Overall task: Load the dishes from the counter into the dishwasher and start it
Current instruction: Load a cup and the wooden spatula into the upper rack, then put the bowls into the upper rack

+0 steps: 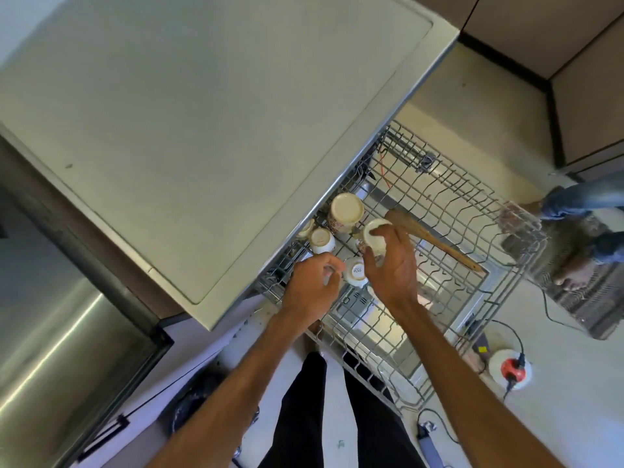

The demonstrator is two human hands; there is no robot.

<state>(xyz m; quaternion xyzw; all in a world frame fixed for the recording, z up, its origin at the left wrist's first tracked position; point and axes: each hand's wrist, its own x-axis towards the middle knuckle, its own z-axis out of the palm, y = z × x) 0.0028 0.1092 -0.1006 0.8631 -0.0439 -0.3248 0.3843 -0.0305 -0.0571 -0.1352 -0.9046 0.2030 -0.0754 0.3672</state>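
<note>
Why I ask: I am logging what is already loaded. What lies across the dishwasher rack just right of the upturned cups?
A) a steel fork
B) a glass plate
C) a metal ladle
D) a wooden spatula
D: a long wooden spatula lies slantwise across the wire rack, its broad end beside the upturned cup that the right hand grips.

The upturned cup (356, 273) bears small print on its base reading roughly "VLSIS".
</note>
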